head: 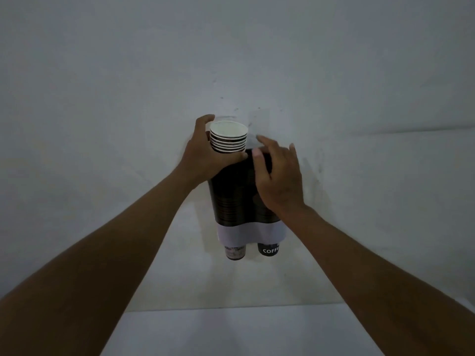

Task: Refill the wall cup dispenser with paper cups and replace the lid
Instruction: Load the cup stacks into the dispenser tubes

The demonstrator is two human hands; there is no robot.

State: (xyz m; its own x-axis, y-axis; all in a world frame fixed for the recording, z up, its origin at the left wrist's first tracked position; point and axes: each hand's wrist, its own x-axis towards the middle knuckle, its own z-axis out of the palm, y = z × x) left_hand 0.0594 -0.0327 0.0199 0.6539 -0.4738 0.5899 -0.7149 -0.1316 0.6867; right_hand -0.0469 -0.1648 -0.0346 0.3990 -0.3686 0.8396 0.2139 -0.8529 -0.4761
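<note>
A double-tube wall cup dispenser (236,201) with dark see-through tubes and a white base hangs on the wall. A stack of several paper cups (228,138) sticks up out of its left tube. My left hand (205,155) grips this stack, thumb in front and fingers curled behind it. My right hand (276,176) rests with relaxed fingers on the top of the right tube and holds nothing. One cup bottom (235,251) pokes out below the left tube, and another (268,249), marked "COFFEE", below the right. No lid is visible.
The pale wall (359,98) fills most of the view around the dispenser. A white table surface (244,330) lies below, between my forearms.
</note>
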